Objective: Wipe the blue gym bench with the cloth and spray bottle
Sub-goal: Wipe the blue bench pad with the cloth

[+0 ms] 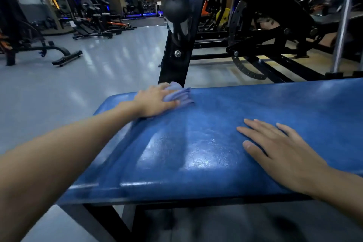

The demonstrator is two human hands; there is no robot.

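Note:
The blue padded bench fills the lower middle of the view, its surface glossy with reflections. My left hand lies at the bench's far left corner on a folded lavender-blue cloth, thumb and fingers curled around it while pressing it onto the pad. My right hand rests flat on the bench's near right part, fingers straight and spread, holding nothing. No spray bottle is in view.
A black upright post with a round black knob rises just behind the cloth. Black machine frames stand behind the bench on the right. Grey floor and more gym equipment lie to the left.

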